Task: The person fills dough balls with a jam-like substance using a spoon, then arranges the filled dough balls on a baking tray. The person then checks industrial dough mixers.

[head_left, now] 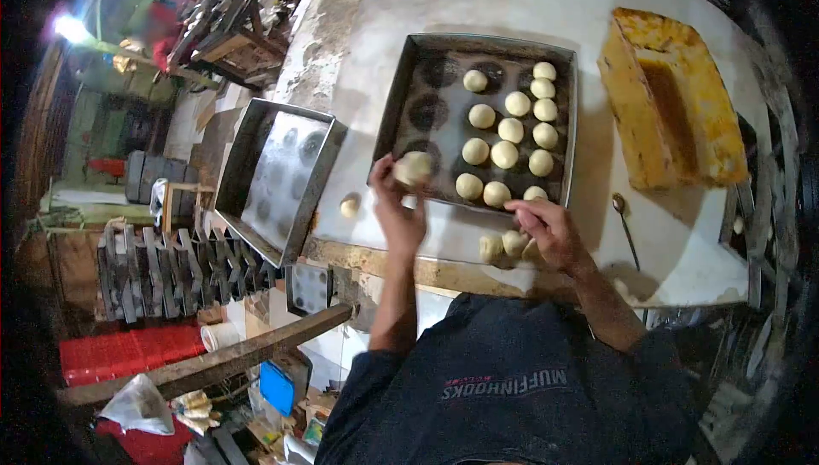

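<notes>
My left hand (403, 219) is closed around a slightly blurred dough ball (415, 167) above the near left corner of a metal baking tray (399, 98). At the tray's near edge, my right hand (553, 236) has its fingers curled together. Whatever those fingers may hold is hidden. Close by them lies a pale dough ball (534, 194) inside the tray. Two dough pieces (502, 247) rest on the table just left of my right hand. Several smooth round dough balls (504, 154) sit in the tray's middle and right side; dark round marks show on its left part.
A second metal tray (281, 177) stands tilted at the table's left edge, near a small dough lump (350, 206). To the right are a yellow, stained rectangular container (627, 115) and a spoon (628, 230). Stacked metal trays (171, 273) and a wooden beam (256, 350) are lower left.
</notes>
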A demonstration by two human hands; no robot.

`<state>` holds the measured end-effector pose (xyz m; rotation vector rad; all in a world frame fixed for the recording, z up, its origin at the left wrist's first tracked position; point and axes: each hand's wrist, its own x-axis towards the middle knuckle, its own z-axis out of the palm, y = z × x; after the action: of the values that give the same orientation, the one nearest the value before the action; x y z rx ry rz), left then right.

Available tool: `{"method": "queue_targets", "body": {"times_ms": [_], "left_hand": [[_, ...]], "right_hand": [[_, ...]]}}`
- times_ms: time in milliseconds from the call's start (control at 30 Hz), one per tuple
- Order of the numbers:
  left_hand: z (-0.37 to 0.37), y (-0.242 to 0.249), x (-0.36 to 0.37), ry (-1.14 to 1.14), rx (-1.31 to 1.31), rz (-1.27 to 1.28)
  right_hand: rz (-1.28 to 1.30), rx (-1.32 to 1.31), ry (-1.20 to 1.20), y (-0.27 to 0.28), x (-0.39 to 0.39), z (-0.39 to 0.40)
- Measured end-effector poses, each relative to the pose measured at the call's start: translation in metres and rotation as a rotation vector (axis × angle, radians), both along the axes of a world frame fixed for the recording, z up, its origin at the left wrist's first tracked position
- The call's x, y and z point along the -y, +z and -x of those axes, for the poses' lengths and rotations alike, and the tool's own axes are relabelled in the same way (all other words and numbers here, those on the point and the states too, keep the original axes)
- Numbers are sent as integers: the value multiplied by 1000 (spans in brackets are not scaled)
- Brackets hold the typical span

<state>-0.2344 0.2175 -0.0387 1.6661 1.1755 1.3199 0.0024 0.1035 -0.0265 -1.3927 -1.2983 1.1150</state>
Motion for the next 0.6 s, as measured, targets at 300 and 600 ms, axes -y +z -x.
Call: {"method": "queue_targets", "body": {"times_ms": [300, 600], "left_hand": [[4, 83, 129, -381, 265, 130], [34, 68, 235, -6, -33, -166]], "right_hand": [[-544, 55, 58, 71, 46, 83], [-663, 66, -251, 83, 114, 174]]}}
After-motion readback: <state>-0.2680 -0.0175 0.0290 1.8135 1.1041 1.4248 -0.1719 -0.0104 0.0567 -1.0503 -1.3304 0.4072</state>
